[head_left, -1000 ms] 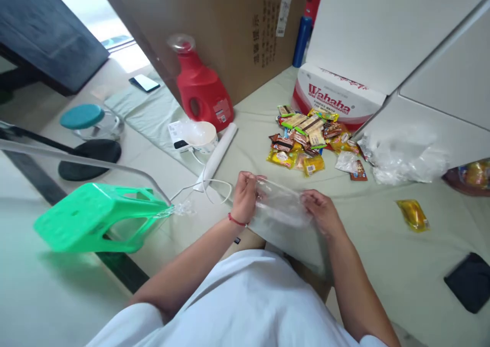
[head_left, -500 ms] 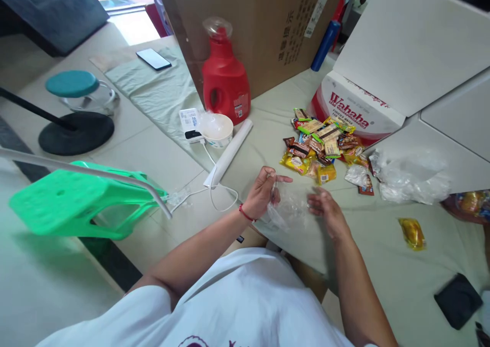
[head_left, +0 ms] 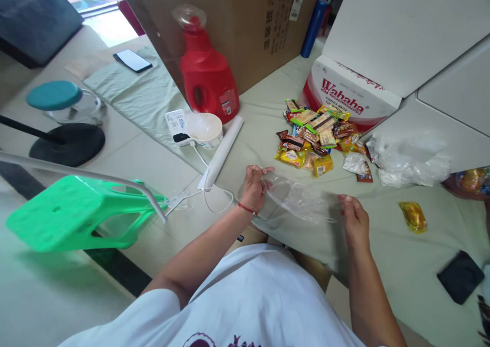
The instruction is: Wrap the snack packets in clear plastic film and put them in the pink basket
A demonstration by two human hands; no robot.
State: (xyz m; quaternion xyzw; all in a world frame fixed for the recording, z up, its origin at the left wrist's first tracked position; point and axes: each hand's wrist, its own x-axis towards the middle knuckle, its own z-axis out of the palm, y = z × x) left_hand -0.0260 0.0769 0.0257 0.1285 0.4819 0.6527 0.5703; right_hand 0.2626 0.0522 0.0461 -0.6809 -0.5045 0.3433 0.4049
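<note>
Left hand [head_left: 252,189] pinches clear plastic bag [head_left: 296,199], right hand [head_left: 356,222] curls near its end (can't tell its grip from here).

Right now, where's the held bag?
Head view, centre: the bag is in the left hand, extending toward the right hand, on the wearer's side of the snack pile.

Pale tiled floor [head_left: 132,160], dark strip [head_left: 118,270] across; green stool [head_left: 57,212]; bright opening [head_left: 115,23] upper left

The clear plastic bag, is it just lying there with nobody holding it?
No, the left hand pinches one end of the clear plastic bag.
</note>
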